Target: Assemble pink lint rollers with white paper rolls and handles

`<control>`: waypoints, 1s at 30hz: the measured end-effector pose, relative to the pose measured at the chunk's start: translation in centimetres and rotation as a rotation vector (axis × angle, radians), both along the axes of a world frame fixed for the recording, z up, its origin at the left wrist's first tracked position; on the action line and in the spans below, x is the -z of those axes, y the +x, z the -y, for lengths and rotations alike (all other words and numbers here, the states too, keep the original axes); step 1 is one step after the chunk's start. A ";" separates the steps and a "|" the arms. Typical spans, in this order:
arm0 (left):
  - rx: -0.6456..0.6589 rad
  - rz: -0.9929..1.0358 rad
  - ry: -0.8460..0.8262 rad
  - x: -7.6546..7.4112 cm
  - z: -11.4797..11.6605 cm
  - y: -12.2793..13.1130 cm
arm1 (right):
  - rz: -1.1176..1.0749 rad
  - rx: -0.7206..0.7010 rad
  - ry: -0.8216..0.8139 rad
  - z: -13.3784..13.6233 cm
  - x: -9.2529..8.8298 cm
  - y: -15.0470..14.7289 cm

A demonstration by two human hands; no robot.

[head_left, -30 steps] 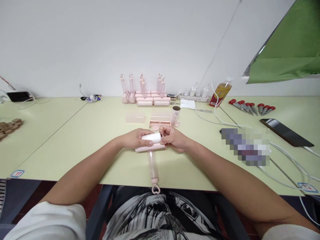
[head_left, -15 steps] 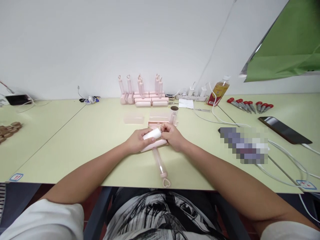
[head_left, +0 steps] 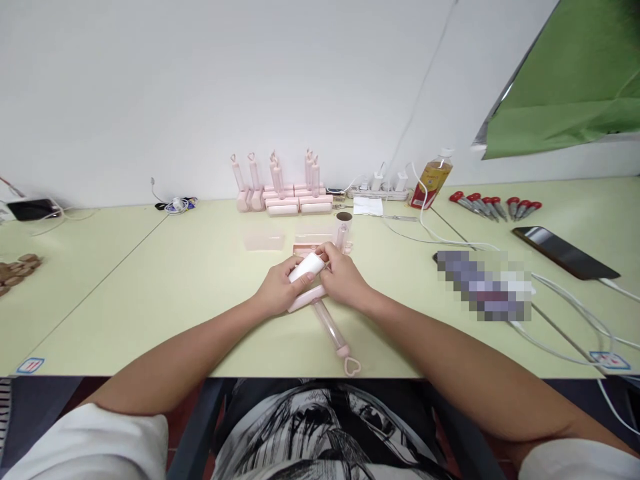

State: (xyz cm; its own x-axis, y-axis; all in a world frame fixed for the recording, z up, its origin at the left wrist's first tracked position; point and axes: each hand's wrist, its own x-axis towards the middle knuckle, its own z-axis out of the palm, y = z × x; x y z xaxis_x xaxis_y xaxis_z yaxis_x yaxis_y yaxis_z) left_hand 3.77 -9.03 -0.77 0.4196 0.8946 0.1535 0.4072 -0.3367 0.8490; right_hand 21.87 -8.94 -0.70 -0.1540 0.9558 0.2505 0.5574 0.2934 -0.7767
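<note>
A lint roller with a pink head and a clear handle [head_left: 329,324] tipped by a heart loop lies in front of me, handle toward the table's front edge. My left hand [head_left: 276,288] is closed around the roller's white sticky roll [head_left: 307,267], thumb across it. At the roll's right end, my right hand [head_left: 344,275] has its fingers bent and pinched at the rim; what they grip there is hidden. Under the roll shows the pink head cover [head_left: 307,298]. Just beyond my hands are pink parts [head_left: 303,249] and a small clear handle [head_left: 342,237].
Several finished-looking pink rollers [head_left: 283,203] stand by the wall. A clear cover [head_left: 263,241] and cardboard tube [head_left: 344,217] lie nearer. Rightward are a drink bottle [head_left: 431,181], red-capped tools [head_left: 493,205], a phone [head_left: 565,252] and white cables [head_left: 565,313]. Wooden pieces [head_left: 19,272] lie left.
The lint roller has turned slightly, its heart-loop end swinging right. My right fingers have shifted at the roll's end, and the left hand keeps its hold. The whole view has shifted a little.
</note>
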 end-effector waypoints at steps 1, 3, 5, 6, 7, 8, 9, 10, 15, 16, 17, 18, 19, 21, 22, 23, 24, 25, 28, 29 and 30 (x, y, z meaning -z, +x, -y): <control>0.033 0.013 -0.015 -0.1 -0.2 -0.2 | 0.026 -0.015 -0.016 0.1 0.0 0.1; 0.106 0.037 -0.034 -0.3 -0.8 -0.7 | 0.093 -0.035 -0.043 0.2 0.0 0.3; 0.155 0.045 -0.038 -0.5 -1.2 -1.2 | 0.153 -0.037 -0.060 0.2 -0.1 0.4; 0.164 0.048 -0.038 -0.5 -1.4 -1.4 | 0.176 -0.034 -0.068 0.2 -0.1 0.4; 0.167 0.052 -0.042 -0.5 -1.6 -1.6 | 0.190 -0.032 -0.072 0.3 -0.1 0.4; 0.162 0.063 -0.047 -0.5 -1.7 -1.7 | 0.197 -0.032 -0.071 0.3 -0.2 0.5; 0.149 0.080 -0.050 -0.5 -1.8 -1.8 | 0.200 -0.032 -0.065 0.3 -0.3 0.5; 0.125 0.103 -0.045 -0.5 -1.9 -1.9 | 0.198 -0.029 -0.053 0.3 -0.3 0.5; -0.015 0.289 0.006 -0.4 -2.6 -2.1 | 0.062 -0.033 0.037 0.1 -0.4 1.1; -0.024 0.347 -0.004 -0.4 -2.8 -2.1 | 0.015 -0.049 0.045 -0.1 -0.3 1.2; -0.030 0.408 -0.019 -0.4 -3.0 -2.2 | -0.035 -0.068 0.047 -0.2 -0.1 1.3; -0.035 0.467 -0.033 -0.4 -3.2 -2.2 | -0.087 -0.087 0.048 -0.3 0.1 1.3; -0.038 0.520 -0.043 -0.5 -3.3 -2.3 | -0.142 -0.108 0.045 -0.4 0.3 1.4; -0.036 0.590 -0.054 -0.6 -3.5 -2.4 | -0.253 -0.149 0.018 -0.6 0.6 1.3; -0.027 0.608 -0.059 -0.7 -3.5 -2.4 | -0.307 -0.160 -0.003 -0.6 0.7 1.3; -0.013 0.620 -0.065 -0.8 -3.5 -2.5 | -0.356 -0.164 -0.024 -0.7 0.8 1.2; 0.003 0.628 -0.072 -0.9 -3.4 -2.5 | -0.398 -0.163 -0.046 -0.7 0.7 1.2; 0.019 0.633 -0.078 -1.0 -3.4 -2.6 | -0.431 -0.159 -0.065 -0.7 0.7 1.2; 0.043 0.648 -0.082 -1.2 -3.4 -2.7 | -0.489 -0.153 -0.099 -0.6 0.4 1.1; 0.042 0.653 -0.077 -1.2 -3.4 -2.8 | -0.498 -0.155 -0.102 -0.6 0.3 1.2; 0.037 0.656 -0.072 -1.2 -3.5 -2.8 | -0.504 -0.156 -0.103 -0.6 0.2 1.2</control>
